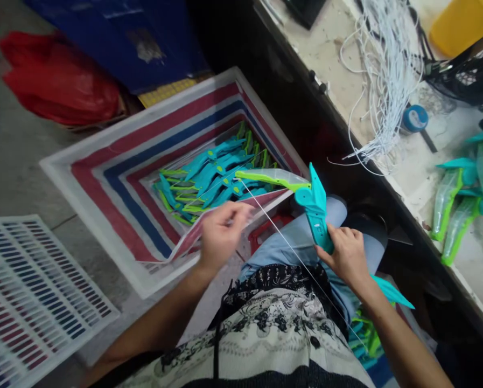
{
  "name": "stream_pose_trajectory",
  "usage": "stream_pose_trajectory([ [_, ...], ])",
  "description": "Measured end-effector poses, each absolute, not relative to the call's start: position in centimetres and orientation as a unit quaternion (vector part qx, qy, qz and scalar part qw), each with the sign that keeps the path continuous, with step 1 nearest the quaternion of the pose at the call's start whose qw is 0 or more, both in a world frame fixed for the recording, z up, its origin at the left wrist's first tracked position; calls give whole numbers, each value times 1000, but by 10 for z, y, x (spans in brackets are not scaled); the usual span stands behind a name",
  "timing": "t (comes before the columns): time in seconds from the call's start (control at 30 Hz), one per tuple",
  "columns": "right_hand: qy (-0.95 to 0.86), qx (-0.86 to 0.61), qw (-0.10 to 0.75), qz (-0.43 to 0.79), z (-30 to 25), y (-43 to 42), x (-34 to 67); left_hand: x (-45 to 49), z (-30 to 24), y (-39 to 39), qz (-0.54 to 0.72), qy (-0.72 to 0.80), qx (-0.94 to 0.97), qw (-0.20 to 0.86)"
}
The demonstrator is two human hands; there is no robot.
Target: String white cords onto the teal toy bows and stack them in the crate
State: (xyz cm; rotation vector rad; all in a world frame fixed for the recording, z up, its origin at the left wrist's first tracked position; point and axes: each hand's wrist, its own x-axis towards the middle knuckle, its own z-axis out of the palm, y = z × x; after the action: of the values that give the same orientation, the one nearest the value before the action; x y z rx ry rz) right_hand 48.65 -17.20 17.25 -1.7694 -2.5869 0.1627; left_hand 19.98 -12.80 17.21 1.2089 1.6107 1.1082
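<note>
My right hand [346,253] grips the teal handle end of a plastic toy bow piece [316,202], held above my lap. Its curved green limb [273,177], with a clear panel, points left over the crate edge. From the limb's tip a white string [284,237] runs taut down across my lap toward the lower right. My left hand [223,234] is closed, thumb and fingers pinched, just left of the string and below the tip; what it pinches is too small to make out. Similar teal and green pieces [217,167] lie in rows in the crate.
The white crate [91,231] has a striped lining. A slatted white basket [43,291] is at lower left, a red bag [59,81] behind. On the right bench lie a bundle of white strings [390,70], a blue round lid [414,118] and more bow pieces [459,210].
</note>
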Motion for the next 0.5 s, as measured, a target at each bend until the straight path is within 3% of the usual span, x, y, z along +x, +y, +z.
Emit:
stream_pose_trajectory([
  [0.1, -840, -541, 28, 34, 175, -147, 464, 221, 184, -139, 390, 543, 531, 521],
  [0.23, -857, -514, 34, 19, 172, -132, 446, 233, 172, -143, 371, 525, 523, 560],
  [0.3, -861, -508, 25, 0, 173, -128, 442, 236, 163, -144, 368, 534, 490, 582],
  [0.43, -868, -493, -3, -64, 197, -111, 428, 247, 161, -148, 363, 484, 319, 729],
  [0.5, -874, -477, -10, -92, 216, -98, 413, 245, 178, -148, 407, 455, 324, 723],
])
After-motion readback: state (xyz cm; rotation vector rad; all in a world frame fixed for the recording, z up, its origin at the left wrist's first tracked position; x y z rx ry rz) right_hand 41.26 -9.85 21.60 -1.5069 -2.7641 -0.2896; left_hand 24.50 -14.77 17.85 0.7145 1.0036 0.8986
